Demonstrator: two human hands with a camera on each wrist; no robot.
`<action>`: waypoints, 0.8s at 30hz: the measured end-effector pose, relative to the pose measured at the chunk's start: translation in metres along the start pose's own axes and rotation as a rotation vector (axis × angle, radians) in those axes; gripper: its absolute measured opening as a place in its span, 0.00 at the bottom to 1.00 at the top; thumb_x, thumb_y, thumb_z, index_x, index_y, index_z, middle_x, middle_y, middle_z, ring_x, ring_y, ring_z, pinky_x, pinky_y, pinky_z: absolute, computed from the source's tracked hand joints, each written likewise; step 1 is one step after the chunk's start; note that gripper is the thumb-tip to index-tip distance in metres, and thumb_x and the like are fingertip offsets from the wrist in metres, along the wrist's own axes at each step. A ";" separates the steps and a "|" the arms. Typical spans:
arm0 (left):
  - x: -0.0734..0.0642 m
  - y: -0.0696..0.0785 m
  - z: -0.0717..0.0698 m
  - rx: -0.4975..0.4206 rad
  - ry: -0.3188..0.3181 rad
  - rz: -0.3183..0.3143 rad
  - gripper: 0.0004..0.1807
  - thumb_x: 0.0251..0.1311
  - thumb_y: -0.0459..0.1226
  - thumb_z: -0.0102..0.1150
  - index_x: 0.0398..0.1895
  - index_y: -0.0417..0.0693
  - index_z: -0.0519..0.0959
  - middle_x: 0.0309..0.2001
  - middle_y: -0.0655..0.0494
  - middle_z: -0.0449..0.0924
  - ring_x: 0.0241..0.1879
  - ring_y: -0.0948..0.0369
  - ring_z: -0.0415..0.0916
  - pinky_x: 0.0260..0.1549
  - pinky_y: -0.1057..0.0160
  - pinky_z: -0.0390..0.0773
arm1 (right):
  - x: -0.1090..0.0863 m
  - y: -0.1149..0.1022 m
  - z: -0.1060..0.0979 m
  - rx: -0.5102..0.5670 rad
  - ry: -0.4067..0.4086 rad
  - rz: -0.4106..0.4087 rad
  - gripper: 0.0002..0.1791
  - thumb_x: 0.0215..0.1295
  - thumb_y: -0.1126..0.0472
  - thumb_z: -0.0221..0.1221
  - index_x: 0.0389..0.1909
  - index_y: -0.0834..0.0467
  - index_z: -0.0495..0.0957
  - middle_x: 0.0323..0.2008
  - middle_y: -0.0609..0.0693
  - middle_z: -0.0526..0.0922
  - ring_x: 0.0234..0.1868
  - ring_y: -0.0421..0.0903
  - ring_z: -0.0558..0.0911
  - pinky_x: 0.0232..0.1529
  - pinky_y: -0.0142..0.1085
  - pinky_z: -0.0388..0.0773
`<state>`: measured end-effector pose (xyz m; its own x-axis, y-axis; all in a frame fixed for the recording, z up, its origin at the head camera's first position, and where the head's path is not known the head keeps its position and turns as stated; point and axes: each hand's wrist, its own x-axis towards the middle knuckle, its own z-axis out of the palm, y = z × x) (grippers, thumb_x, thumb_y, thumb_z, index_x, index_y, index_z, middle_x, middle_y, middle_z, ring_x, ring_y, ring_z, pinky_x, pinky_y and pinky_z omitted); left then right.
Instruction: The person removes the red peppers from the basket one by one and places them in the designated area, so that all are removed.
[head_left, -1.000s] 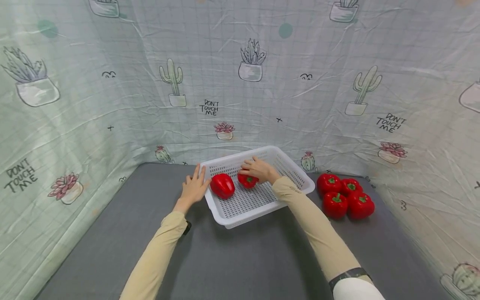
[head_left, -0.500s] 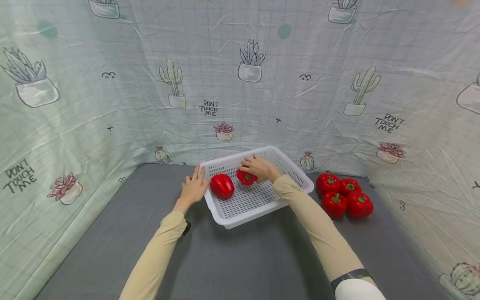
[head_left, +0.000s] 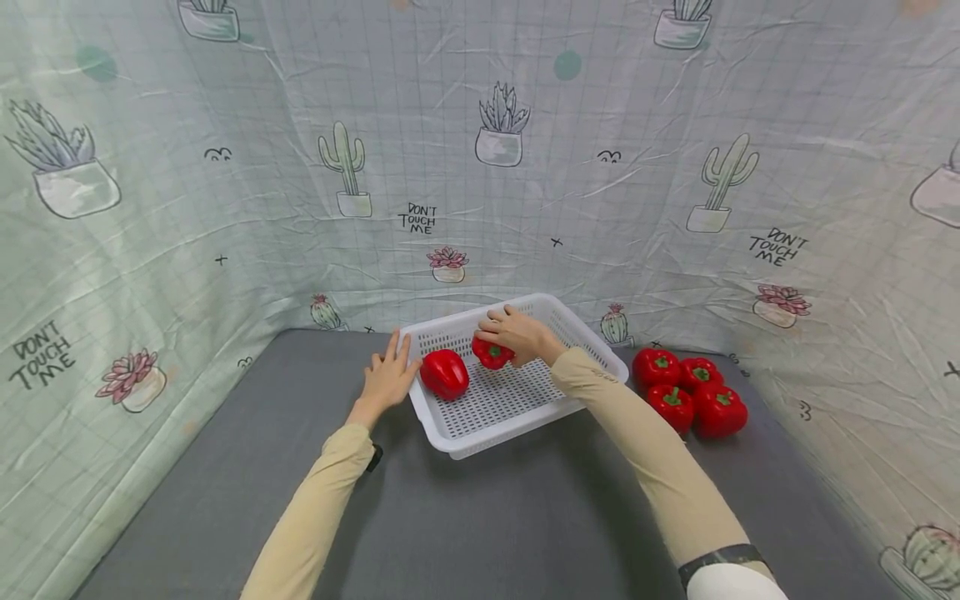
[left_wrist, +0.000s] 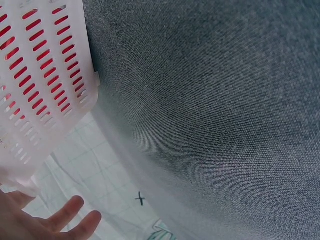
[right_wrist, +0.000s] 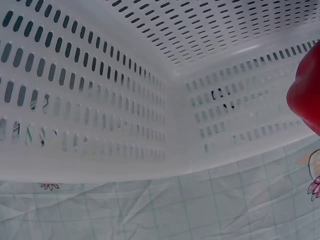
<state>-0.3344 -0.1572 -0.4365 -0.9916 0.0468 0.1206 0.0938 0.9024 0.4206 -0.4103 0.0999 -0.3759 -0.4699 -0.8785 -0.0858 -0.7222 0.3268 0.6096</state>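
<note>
A white perforated plastic basket (head_left: pixel 480 435) lies on the grey cloth in the head view. Over its left rim rests my left hand (head_left: pixel 387 382), fingers spread and fairly straight; some fingertips of this hand (left_wrist: pixel 65 220) show beside the basket's wall (left_wrist: pixel 47 65) in the left wrist view. My right hand (head_left: pixel 522 333) grips a red bell pepper (head_left: pixel 493 355) from above, inside the basket. Part of that red bell pepper (right_wrist: pixel 307 92) enters the right wrist view at the right edge. Another red bell pepper (head_left: pixel 445 374) lies on its side near the basket's left wall.
Several red bell peppers (head_left: pixel 718 410) stand clustered on the grey cloth (head_left: pixel 510 517), right of the basket. A pale curtain (head_left: pixel 420 125) printed with cacti hangs behind and along both sides.
The gripped bell pepper has shifted slightly toward the back with my right hand, and the right forearm has swung a little to the right. My left hand stays at the rim.
</note>
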 end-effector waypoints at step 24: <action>0.001 -0.001 0.001 0.006 0.001 -0.004 0.33 0.65 0.51 0.33 0.69 0.46 0.44 0.71 0.47 0.34 0.59 0.32 0.49 0.52 0.31 0.51 | -0.029 -0.009 -0.046 0.078 0.158 -0.066 0.47 0.38 0.43 0.64 0.64 0.46 0.57 0.52 0.49 0.69 0.51 0.47 0.66 0.48 0.42 0.70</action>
<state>-0.3355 -0.1579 -0.4374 -0.9919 0.0429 0.1196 0.0893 0.9051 0.4157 -0.3671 0.1065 -0.3429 -0.3389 -0.9408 0.0050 -0.7887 0.2870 0.5437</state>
